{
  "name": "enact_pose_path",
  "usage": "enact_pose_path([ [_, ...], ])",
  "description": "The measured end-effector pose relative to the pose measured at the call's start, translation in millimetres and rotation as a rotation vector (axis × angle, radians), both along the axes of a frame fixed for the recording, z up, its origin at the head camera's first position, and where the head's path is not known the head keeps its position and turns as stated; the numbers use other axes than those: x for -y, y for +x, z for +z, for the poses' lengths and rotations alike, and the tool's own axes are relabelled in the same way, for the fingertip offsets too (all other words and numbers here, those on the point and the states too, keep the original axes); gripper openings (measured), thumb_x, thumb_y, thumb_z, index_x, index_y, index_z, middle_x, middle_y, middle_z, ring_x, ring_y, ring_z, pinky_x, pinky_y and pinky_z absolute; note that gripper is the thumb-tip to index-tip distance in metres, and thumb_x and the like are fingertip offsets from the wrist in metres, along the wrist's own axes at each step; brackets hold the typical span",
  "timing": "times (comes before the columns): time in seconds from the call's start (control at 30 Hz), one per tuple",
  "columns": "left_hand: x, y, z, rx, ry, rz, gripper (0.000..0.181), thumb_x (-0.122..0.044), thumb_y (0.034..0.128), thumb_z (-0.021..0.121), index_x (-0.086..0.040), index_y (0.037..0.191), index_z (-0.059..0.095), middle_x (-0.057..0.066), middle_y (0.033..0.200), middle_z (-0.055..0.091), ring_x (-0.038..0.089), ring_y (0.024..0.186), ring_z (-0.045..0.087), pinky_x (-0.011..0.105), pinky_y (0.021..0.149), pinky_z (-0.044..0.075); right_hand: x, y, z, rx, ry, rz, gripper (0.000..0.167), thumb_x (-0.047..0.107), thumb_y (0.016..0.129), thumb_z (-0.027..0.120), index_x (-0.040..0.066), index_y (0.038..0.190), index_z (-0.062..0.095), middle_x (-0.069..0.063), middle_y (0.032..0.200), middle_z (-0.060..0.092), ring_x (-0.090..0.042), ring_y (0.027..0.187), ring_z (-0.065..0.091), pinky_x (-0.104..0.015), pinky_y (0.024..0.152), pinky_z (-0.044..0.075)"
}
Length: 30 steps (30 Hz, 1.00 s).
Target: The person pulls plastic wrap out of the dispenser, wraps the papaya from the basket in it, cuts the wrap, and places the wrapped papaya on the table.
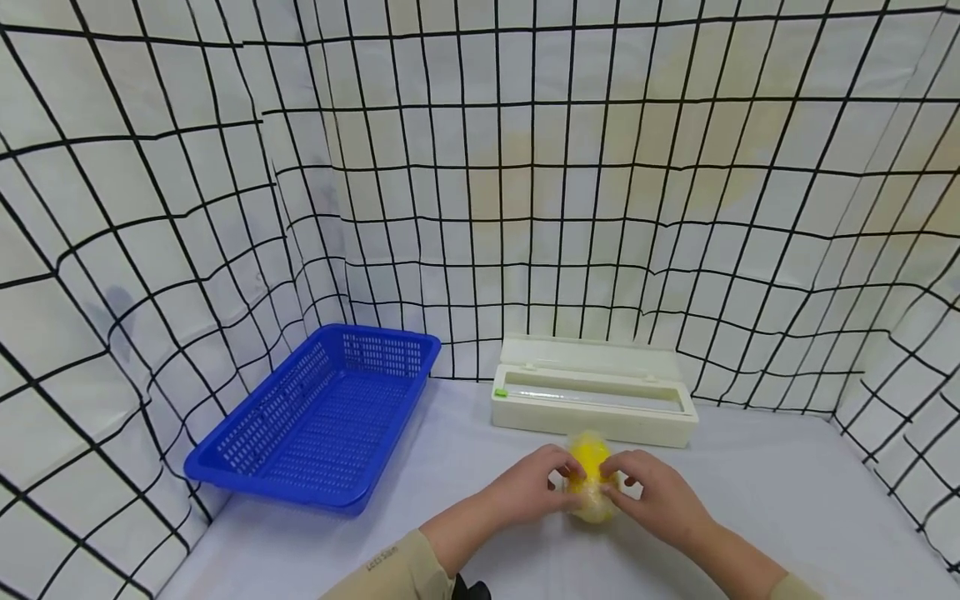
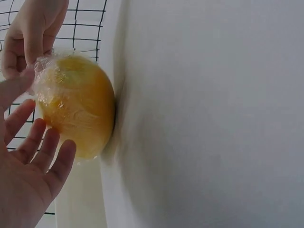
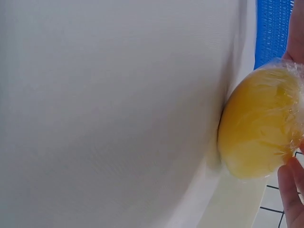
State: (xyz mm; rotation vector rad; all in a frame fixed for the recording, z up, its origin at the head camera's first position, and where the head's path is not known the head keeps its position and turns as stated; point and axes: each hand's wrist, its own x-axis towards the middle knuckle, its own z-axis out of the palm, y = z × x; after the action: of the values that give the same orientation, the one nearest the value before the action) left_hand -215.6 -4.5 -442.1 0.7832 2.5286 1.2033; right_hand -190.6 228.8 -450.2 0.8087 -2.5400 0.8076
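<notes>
A rounded yellow fruit (image 1: 590, 454), its kind unclear, sits on the white-covered table in clear cling film (image 3: 280, 118). The film is bunched and wrinkled on the side toward the hands. My left hand (image 1: 542, 487) is at the fruit's left; in the left wrist view its fingers (image 2: 61, 164) are spread and nearly straight along the fruit, with the thumb at the bunched film. From the right, my right hand (image 1: 660, 498) pinches at the film with bent index finger and thumb. The right wrist view shows only part of the hands at its edge.
Behind the fruit stands a cream cling film dispenser (image 1: 592, 429), lid raised, with a roll inside. To the left is a blue perforated plastic basket (image 1: 277, 496). Black wire grid panels (image 1: 532, 167) over white sheeting enclose the table's back and sides.
</notes>
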Motion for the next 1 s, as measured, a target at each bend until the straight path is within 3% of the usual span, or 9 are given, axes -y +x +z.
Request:
enact_pose_path([
  [0.13, 0.0, -5.8, -1.2, 0.038, 0.000, -0.026, 0.034, -0.035, 0.0859, 0.078, -0.023, 0.115, 0.064, -0.013, 0.114, 0.053, 0.005, 0.103, 0.054, 0.021, 0.082, 0.050, -1, -2.5, 0.3, 0.065, -0.036, 0.022, 0.023, 0.015, 0.082, 0.082, 0.026, 0.097, 0.068, 0.011, 0.103, 0.067, -0.009, 0.093, 0.059, -0.029, 0.070, 0.055],
  [0.33, -5.2, -10.6, -3.3, 0.058, -0.013, 0.050, 0.049, -0.036, 0.0859, 0.078, -0.019, 0.127, 0.058, -0.009, 0.109, 0.053, 0.008, 0.096, 0.054, 0.024, 0.080, 0.050, -1, -8.0, 0.5, 0.169, -0.061, -0.015, 0.023, 0.020, 0.083, 0.082, 0.025, 0.101, 0.068, -0.003, 0.124, 0.061, -0.020, 0.104, 0.060, -0.032, 0.077, 0.056],
  [0.47, -6.2, -11.6, -3.1, 0.078, -0.033, 0.088, 0.049, -0.038, 0.0850, 0.078, -0.023, 0.127, 0.058, -0.002, 0.120, 0.050, 0.014, 0.103, 0.056, 0.028, 0.081, 0.052, -4, -14.0, 1.9, 0.323, -0.122, -0.026, 0.030, 0.027, 0.085, 0.080, 0.021, 0.112, 0.068, -0.011, 0.135, 0.056, -0.032, 0.118, 0.056, -0.039, 0.084, 0.056],
  [0.6, -6.8, -12.1, -4.1, 0.119, -0.014, 0.094, 0.048, -0.038, 0.0845, 0.079, -0.025, 0.125, 0.056, 0.004, 0.132, 0.047, 0.019, 0.111, 0.057, 0.032, 0.083, 0.054, -11, -18.1, 3.0, 0.477, -0.177, 0.040, 0.036, 0.032, 0.088, 0.076, 0.017, 0.120, 0.067, -0.014, 0.137, 0.055, -0.039, 0.126, 0.050, -0.041, 0.088, 0.055],
  [0.77, -7.7, -10.9, -2.3, 0.151, 0.006, 0.088, 0.047, -0.037, 0.0851, 0.079, -0.025, 0.124, 0.055, 0.005, 0.135, 0.045, 0.021, 0.113, 0.056, 0.033, 0.083, 0.054, -18, -18.8, 3.1, 0.514, -0.175, 0.102, 0.036, 0.031, 0.091, 0.073, 0.017, 0.124, 0.065, -0.015, 0.141, 0.050, -0.041, 0.128, 0.046, -0.034, 0.089, 0.055],
  [1.0, -9.9, -10.6, -0.6, 0.162, -0.025, 0.060, 0.045, -0.039, 0.0872, 0.076, -0.025, 0.124, 0.053, 0.006, 0.136, 0.041, 0.023, 0.115, 0.056, 0.035, 0.087, 0.053, -14, -17.2, 1.1, 0.487, -0.212, 0.059, 0.027, 0.031, 0.092, 0.071, 0.017, 0.115, 0.068, -0.013, 0.132, 0.056, -0.038, 0.123, 0.050, -0.026, 0.084, 0.054],
])
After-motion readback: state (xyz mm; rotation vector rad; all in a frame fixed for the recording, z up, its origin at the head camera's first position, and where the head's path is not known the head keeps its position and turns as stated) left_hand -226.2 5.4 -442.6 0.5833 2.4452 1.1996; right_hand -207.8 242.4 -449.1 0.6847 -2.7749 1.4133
